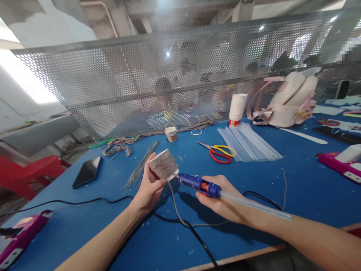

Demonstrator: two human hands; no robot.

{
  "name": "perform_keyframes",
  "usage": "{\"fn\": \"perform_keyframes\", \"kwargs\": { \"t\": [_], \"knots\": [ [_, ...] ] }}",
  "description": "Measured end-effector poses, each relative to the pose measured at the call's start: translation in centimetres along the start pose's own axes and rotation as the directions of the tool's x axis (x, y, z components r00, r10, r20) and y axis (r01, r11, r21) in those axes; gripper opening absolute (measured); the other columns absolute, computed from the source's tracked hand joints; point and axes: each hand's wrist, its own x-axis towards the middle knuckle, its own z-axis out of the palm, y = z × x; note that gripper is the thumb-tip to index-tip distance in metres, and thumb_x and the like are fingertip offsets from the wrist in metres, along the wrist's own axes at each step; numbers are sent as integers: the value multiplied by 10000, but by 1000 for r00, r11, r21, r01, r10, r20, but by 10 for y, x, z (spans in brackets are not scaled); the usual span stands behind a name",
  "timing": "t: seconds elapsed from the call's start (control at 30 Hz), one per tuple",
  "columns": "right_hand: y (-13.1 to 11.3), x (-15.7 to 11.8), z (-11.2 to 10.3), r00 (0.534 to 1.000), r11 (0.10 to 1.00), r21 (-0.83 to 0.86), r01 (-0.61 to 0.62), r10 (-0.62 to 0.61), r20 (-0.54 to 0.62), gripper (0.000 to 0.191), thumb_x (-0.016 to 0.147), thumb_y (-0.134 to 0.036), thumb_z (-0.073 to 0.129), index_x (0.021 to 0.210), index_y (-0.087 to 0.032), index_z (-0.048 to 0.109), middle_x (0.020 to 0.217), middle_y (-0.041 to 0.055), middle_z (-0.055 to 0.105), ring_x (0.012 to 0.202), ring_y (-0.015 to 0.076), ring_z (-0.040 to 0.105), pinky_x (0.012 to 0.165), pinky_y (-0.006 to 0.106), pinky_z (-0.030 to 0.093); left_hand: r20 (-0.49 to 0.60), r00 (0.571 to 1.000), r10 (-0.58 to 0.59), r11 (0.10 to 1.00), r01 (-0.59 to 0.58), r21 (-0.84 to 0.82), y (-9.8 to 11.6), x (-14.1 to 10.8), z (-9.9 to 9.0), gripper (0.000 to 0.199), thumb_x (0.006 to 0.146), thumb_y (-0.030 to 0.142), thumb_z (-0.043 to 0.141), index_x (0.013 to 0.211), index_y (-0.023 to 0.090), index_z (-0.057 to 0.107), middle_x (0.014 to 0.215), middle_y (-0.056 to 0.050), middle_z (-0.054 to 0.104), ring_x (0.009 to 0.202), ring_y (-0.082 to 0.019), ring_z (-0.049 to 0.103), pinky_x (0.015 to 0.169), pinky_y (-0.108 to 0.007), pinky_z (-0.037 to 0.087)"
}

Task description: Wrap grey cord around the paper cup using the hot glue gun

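Your white paper cup, wrapped in rows of grey-brown cord (163, 164), is held tilted above the blue surface (160, 244), in your left hand (149, 186). That hand pinches it, thumb on the near side, the other fingers mostly hidden behind it. Your right hand (221, 199) is closed around the blue hot-glue gun (194, 181), with a clear glue stick (259, 209) jutting from its back; you can't see from here whether a finger is squeezing the trigger. The nozzle points at the cup's lower right edge, where a bare white strip shows; contact is too fine to tell. A loose grey cord tail (176, 209) drops from that edge to the surface.

The step in hand looks like gluing the cord at this edge. The next move probably calls for a small bead, then laying the tail snugly against the last row while keeping your fingertips off the hot glue.

Beyond the cup stands a small cord-covered basket with a handle (171, 134); near it lie thin grey wires (143, 162), scissors with red and yellow handles (213, 147) and a fan of clear, slender sticks (251, 145)
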Motion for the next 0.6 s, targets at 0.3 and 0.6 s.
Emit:
{"fn": "perform_keyframes", "kwargs": {
  "t": [0.3, 0.6],
  "knots": [
    [4, 2, -5, 994, 992, 58, -108, 108, 12, 217, 752, -271, 511, 591, -214, 377, 548, -58, 369, 523, 100, 301, 490, 243, 243, 30, 1000, 5, 1000, -4, -20, -1, 2, -4, 934, 497, 205, 872, 1328, 381, 484, 1340, -43, 571, 1218, -321, 554, 1006, -486, 486],
    [-3, 1, -6, 996, 994, 75, -81, 78, 44, 209, 738, -241, 509, 580, -206, 378, 547, -58, 370, 515, 89, 302, 488, 240, 241, 18, 1000, -5, 1000, 6, -18, 2, 0, 1, 902, 490, 181, 864, 1307, 357, 525, 1346, -39, 579, 1288, -317, 497, 1040, -442, 455]
  ]
}}
